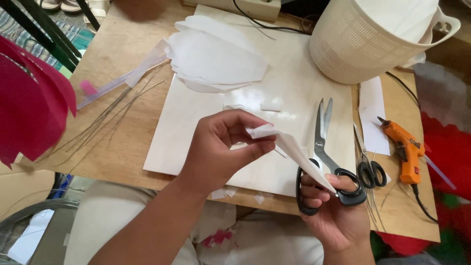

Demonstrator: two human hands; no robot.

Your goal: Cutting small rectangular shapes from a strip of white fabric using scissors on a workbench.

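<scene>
In the head view, the left hand (223, 147) pinches a folded white paper piece (289, 149) in the middle of the frame, fingers closed on it. The right hand (333, 208), lower right, grips big black-handled scissors (321, 147), blades apart and pointing up. I think the paper should stay tight and flat for a clean snip. The white board (294, 83) has bare room, but the basket (363, 44), small scissors (370, 169) and orange glue gun (405, 149) sit close on the right.

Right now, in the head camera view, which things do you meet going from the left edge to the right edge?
Red paper → thin wires → left hand holding folded white paper → large scissors in right hand → small scissors → orange glue gun.
</scene>
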